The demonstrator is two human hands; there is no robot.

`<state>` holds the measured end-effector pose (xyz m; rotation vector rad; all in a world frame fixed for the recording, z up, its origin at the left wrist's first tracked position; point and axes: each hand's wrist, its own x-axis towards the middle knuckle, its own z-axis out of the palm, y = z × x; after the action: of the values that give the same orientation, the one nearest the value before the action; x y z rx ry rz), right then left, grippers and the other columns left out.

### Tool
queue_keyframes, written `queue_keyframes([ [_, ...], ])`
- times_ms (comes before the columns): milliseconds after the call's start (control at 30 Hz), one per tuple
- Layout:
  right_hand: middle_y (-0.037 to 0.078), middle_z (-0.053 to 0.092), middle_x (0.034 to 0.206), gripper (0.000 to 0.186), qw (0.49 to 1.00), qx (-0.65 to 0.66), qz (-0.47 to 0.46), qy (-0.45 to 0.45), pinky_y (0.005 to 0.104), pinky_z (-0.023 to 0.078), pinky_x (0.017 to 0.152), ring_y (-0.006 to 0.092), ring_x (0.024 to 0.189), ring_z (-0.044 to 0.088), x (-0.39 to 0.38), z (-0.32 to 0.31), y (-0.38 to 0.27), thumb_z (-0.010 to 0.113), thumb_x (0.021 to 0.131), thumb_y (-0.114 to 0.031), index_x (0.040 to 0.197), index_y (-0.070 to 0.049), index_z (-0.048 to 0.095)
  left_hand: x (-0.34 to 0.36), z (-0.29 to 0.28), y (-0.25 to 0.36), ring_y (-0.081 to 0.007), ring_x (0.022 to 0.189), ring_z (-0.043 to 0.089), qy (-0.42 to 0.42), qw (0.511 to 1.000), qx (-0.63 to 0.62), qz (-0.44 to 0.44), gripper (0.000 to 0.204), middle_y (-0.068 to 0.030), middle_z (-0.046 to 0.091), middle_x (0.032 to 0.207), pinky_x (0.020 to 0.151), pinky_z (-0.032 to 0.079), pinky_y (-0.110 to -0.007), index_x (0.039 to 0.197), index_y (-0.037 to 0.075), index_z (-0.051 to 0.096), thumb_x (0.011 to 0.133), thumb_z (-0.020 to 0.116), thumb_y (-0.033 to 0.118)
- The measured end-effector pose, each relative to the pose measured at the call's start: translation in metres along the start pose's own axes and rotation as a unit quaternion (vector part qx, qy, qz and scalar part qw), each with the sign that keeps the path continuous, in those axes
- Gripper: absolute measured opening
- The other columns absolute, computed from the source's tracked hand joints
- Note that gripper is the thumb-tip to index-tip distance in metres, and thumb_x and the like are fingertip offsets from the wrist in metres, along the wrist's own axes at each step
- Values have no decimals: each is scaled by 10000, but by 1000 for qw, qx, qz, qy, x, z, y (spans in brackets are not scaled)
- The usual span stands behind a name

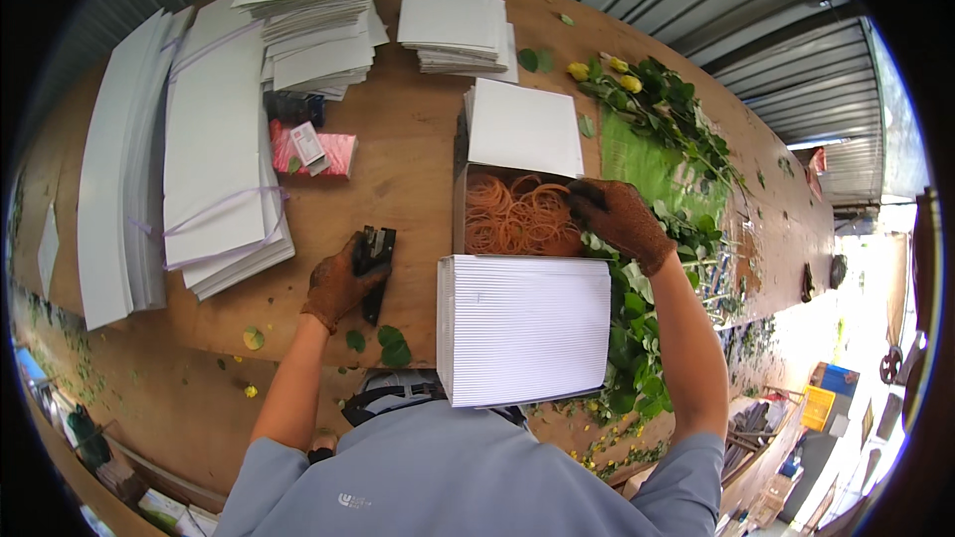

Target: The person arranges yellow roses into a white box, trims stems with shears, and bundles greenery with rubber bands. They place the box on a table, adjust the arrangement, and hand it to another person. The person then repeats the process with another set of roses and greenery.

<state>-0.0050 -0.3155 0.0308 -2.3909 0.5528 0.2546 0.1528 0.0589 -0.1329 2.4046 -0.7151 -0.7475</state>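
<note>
My left hand (336,280), in a brown work glove with dark fingers, is closed round a black stapler (374,264) on the wooden table. In a matching glove, my right hand (625,221) is at the right side of an open box (461,201) of orange rubber bands (512,214). Its dark fingertips are curled together at the edge of the bands; what they pinch, if anything, is hidden. White sheets (524,127) cover the box's far part. In front of the box, close to my body, lies a stack of white corrugated cardboard (524,323).
Tall white card stacks (224,139) tied with purple string stand at the left; more card stacks (453,28) lie at the back. A red box (333,156) sits between. Yellow roses (629,84) and leafy stems (637,338) run along the right, over a green sheet (637,154).
</note>
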Motion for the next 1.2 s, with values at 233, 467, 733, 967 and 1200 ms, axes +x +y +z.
queue_keyframes([
  [233, 174, 705, 806, 260, 992, 85, -4, 89, 373, 514, 675, 251, 670, 652, -40, -7, -23, 648, 949, -212, 1086, 2, 710, 11, -34, 44, -375, 1102, 650, 98, 978, -5, 185, 681, -196, 646, 1220, 883, 552, -450, 1367, 49, 565, 823, 800, 383],
  [467, 179, 719, 895, 257, 980, 46, -109, 159, 378, 542, 737, 259, 754, 682, -63, 7, -57, 670, 926, -146, 1146, -16, 697, 4, -48, 180, -333, 1032, 676, 76, 899, -177, 394, 569, -161, 671, 1192, 850, 564, -387, 1373, 67, 576, 862, 774, 220],
  [733, 179, 658, 1011, 157, 885, 347, -307, 52, 422, 529, 752, 382, 858, 642, -194, 75, -60, 655, 913, -131, 1051, -58, 638, -18, -20, 274, -136, 848, 655, -157, 891, -169, 391, 483, -67, 725, 1017, 766, 540, -263, 1262, 38, 666, 803, 798, 105],
  [967, 81, 741, 923, 232, 766, 585, 189, 190, 310, 571, 734, 173, 802, 706, -362, 170, 172, 624, 986, -148, 1164, -14, 691, -110, 59, 389, -388, 1056, 671, -284, 721, 39, 631, 897, -180, 660, 1244, 907, 547, -458, 1362, 68, 589, 604, 931, 404],
  [1200, 112, 693, 1125, 301, 469, 731, 112, 483, 386, 547, 860, 217, 998, 652, -411, 83, 405, 669, 985, -282, 1163, -39, 654, -162, 203, 503, -390, 1324, 480, -235, 702, 274, 614, 920, -191, 494, 1439, 1090, 401, -495, 1470, 80, 452, 711, 848, 415],
])
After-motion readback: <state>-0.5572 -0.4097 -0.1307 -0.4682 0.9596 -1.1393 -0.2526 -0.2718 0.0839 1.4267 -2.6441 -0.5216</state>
